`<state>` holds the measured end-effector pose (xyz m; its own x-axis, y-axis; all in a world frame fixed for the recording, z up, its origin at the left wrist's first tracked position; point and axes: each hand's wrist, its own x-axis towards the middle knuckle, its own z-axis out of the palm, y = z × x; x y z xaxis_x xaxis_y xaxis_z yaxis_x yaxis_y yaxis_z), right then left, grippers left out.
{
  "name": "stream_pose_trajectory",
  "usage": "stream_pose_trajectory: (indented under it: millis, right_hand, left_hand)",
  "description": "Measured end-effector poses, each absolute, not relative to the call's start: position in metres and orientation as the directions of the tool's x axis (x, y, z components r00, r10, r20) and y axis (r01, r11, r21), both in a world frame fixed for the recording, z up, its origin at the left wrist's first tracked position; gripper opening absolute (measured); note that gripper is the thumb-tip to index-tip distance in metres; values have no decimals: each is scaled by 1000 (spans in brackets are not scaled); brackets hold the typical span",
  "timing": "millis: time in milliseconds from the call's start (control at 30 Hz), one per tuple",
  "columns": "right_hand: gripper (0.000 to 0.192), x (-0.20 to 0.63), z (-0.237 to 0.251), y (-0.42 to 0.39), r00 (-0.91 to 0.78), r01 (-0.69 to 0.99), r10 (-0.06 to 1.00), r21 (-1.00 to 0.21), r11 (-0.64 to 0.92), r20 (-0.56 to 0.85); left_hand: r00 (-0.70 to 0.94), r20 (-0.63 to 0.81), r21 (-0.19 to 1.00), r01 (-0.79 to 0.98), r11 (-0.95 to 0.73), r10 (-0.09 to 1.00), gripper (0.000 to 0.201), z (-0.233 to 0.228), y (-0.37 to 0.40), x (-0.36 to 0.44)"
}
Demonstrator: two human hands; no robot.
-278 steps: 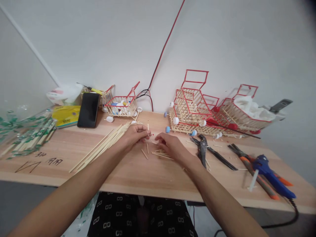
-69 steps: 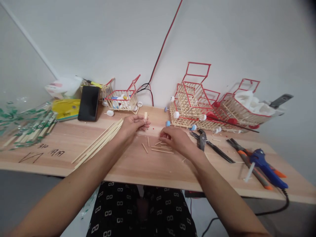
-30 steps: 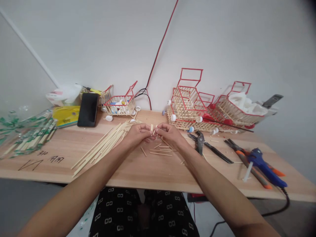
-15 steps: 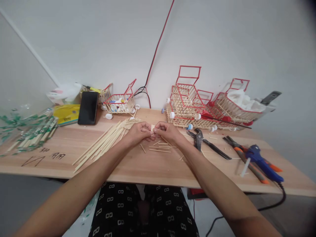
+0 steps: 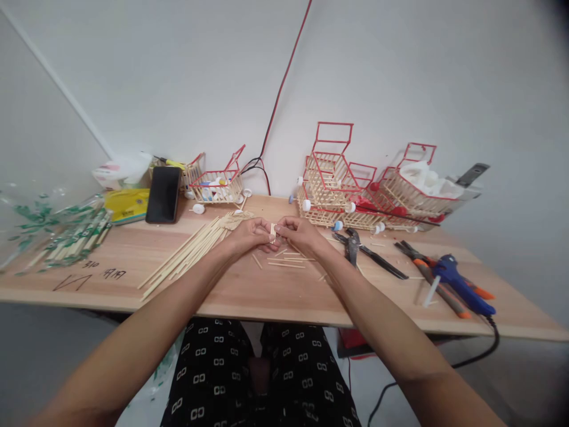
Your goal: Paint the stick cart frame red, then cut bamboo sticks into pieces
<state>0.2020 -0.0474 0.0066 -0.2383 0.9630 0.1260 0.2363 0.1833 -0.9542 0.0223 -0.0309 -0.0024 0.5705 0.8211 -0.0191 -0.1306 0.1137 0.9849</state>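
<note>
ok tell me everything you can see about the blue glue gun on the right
The blue glue gun lies flat on the wooden table, near its right end, away from both hands. Its body looks like blue plastic. A pale glue stick juts from the end nearer the person. A black cord leaves its far right end and drops over the table edge. It lies across orange-handled pliers, seemingly touching them.

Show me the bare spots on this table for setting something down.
Bare wood lies along the near table edge, between the long sticks and the glue gun, and between the sticks and the wrapped chopsticks. It is crowded at the back by the stick carts and phone.
</note>
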Motion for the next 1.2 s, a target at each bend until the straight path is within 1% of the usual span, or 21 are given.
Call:
stream_pose_trajectory:
  millis: [100,233,333,400,467,567,667,733,833,900,1000,1067,1133,1200]
  right_hand:
    - [37,202,7,-48,-234,242,960,-948,209,153]
    - [35,202,7,-48,-215,261,966,-945,197,142]
    - [33,200,6,-50,-212,306,968,-931,198,136]
    - [33,199,6,-51,-267,354,956,-910,214,121]
    - [32,201,7,-52,-342,408,930,-871,274,133]
    - [27,214,14,-56,-420,511,891,-767,389,172]
    - [20,231,22,-59,-433,679,896,-619,394,95]
    - [16,240,27,-60,-415,740,907,-551,386,78]
    - [11,249,31,-62,-419,764,906,-513,392,67]
    - [10,250,34,-64,-460,781,888,-467,415,20]
    - [12,247,36,-69,-507,830,859,-309,464,-71]
    - [12,242,37,-73,-487,864,869,-198,463,-92]
    - [11,236,38,-78,-459,885,884,-133,447,-87]
    - [11,231,38,-81,-448,892,890,-103,439,-83]
  left_hand:
    - [575,-20,989,-109,101,818,44,-1,-31,21]
    - [560,-8,997,-60,51,829,40,2,-28,17]
    - [467,22,997,-78,16,884,36,2,-22,13]
    - [378,55,993,-115,-12,924,34,2,-18,9]
    - [316,79,990,-138,-36,946,33,1,-15,6]
    - [301,77,990,-134,-38,951,32,-1,-14,5]
    - [311,66,993,-115,-31,948,32,-2,-14,5]
    - [310,63,994,-110,-31,948,31,-2,-14,6]
    - [309,67,993,-110,-34,949,32,-3,-13,5]
    - [309,71,993,-110,-38,949,33,-3,-13,5]
    - [318,75,993,-108,-43,945,33,-4,-12,4]
    - [323,76,994,-104,-44,943,32,-6,-12,5]
    - [326,72,995,-93,-43,943,32,-7,-12,5]
    - [330,72,995,-86,-46,941,33,-8,-11,6]
